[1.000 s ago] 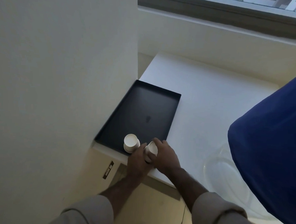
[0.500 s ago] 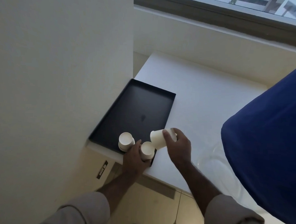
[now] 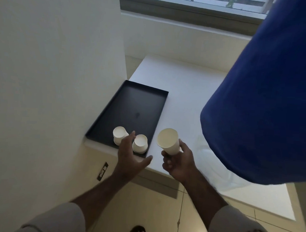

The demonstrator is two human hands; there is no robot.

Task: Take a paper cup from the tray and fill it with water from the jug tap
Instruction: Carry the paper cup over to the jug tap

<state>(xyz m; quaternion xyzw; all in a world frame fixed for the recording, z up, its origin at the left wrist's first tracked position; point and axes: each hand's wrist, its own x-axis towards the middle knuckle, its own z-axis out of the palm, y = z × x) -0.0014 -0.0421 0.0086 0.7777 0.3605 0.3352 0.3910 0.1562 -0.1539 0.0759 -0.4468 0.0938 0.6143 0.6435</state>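
A white paper cup is held tilted in my right hand, its open mouth facing the camera, just right of the black tray. Two short stacks of upturned paper cups stand at the tray's near edge: one stack on the left, the other stack beside it. My left hand hovers open over the tray's near corner, fingers spread, close to the right stack but not gripping it. A large blue jug fills the right side; its tap is hidden.
The tray lies on a white counter against a white wall on the left. A window ledge runs along the back. Clear plastic lies under the jug. A wall socket sits below the counter edge, over a tiled floor.
My right hand lifted one cup off the right stack and turned it mouth-up toward me, moving right of the tray. My left hand let go of the stack and opened.
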